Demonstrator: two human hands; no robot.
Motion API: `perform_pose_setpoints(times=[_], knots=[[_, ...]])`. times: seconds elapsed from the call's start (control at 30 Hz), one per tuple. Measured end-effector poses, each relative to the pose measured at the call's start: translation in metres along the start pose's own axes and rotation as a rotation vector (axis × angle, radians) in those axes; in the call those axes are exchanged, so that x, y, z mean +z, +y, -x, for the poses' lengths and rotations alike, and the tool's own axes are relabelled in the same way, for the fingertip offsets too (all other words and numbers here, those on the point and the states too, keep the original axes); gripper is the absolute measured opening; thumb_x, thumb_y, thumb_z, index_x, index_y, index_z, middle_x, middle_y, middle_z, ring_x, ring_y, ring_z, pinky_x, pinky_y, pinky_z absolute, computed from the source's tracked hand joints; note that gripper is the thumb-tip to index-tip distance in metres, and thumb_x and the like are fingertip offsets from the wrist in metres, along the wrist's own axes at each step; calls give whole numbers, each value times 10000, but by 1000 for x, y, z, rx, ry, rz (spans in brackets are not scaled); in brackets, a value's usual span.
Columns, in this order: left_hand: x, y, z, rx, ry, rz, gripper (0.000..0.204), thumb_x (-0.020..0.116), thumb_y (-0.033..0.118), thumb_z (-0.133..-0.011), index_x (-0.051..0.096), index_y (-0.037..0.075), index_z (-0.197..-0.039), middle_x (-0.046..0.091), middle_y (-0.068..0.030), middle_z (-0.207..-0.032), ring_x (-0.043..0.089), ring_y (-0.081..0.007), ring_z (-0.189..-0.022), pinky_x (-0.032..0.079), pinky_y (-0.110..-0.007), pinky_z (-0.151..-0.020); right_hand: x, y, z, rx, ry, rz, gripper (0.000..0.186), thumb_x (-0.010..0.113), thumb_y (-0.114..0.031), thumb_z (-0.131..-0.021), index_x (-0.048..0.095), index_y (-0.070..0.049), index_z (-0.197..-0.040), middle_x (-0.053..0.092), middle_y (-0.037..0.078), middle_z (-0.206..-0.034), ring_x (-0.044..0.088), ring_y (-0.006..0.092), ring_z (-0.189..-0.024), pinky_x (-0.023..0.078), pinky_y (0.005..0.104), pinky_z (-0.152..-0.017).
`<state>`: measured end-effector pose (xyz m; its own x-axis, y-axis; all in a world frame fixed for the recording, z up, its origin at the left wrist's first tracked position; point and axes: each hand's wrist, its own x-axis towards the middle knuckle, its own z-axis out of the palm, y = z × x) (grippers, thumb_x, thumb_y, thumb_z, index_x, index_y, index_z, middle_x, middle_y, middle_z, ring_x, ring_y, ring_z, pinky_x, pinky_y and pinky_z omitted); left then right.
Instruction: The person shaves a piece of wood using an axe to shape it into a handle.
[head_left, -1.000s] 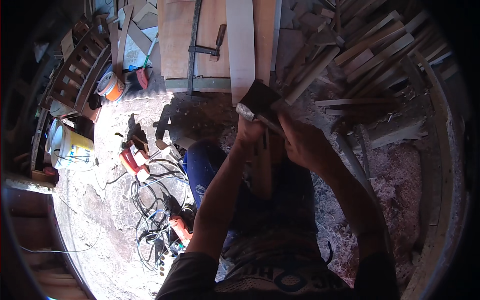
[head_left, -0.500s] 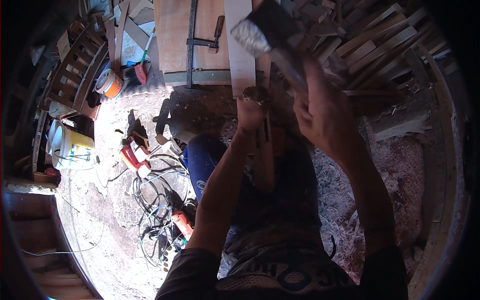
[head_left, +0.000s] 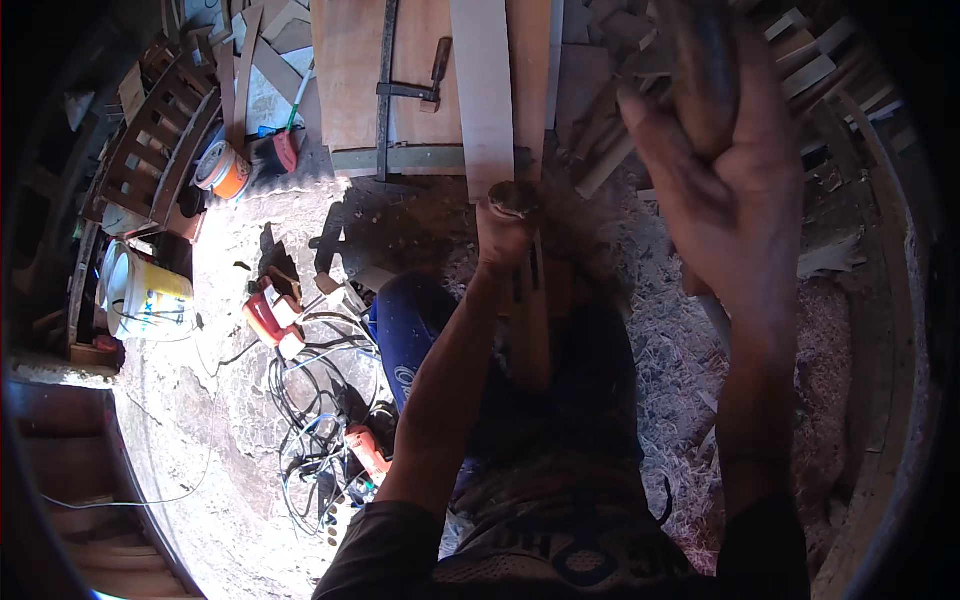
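Note:
My left hand [head_left: 504,240] is closed around an upright chisel; only the round, battered end of its handle [head_left: 513,198] shows above the fist, and its blade is hidden. Under that fist, a narrow wooden piece [head_left: 530,345] with dark slots runs back between my knees. Raised high at the right, close to the camera, my right hand [head_left: 735,190] grips the wooden handle of a mallet [head_left: 705,85]. The mallet's head is out of view above. A long pale board [head_left: 484,90] stretches away just beyond my left hand.
A bar clamp [head_left: 385,90] lies across wide boards ahead. Stacked offcuts [head_left: 800,70] fill the far right. On the left are an orange bucket [head_left: 224,170], a white-and-yellow bucket [head_left: 150,295], a slatted wooden frame [head_left: 155,125], tangled cables [head_left: 300,400] and an orange power tool [head_left: 367,452].
My right hand has swung up and to the right with the mallet, and the mallet's head has left the view. My left hand has stayed almost in place on the chisel.

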<state>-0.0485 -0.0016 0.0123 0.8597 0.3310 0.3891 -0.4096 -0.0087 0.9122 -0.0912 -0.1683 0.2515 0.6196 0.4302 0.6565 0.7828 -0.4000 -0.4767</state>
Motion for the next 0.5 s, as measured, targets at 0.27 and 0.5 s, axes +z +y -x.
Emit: perform_pose_setpoints(times=[0.27,0.5], knots=[[9,4,12,252,-39,19,247,713,60,-803,686,10,-1044,720,-76,-1023,672,-147,-945,532,-299,-804,42,51,83,251,-645,280,612,627,16,-811,404,-25,-1379,653,261,-1005,664,434,-963,559,507,-793],[6,-18,-14,-76,33,57,151,734,99,-808,718,31,-941,733,-29,-895,672,-109,-834,531,-284,-735,12,19,53,115,-277,20,584,649,-17,-853,430,-45,-1394,667,245,-943,693,405,-881,545,484,-739]])
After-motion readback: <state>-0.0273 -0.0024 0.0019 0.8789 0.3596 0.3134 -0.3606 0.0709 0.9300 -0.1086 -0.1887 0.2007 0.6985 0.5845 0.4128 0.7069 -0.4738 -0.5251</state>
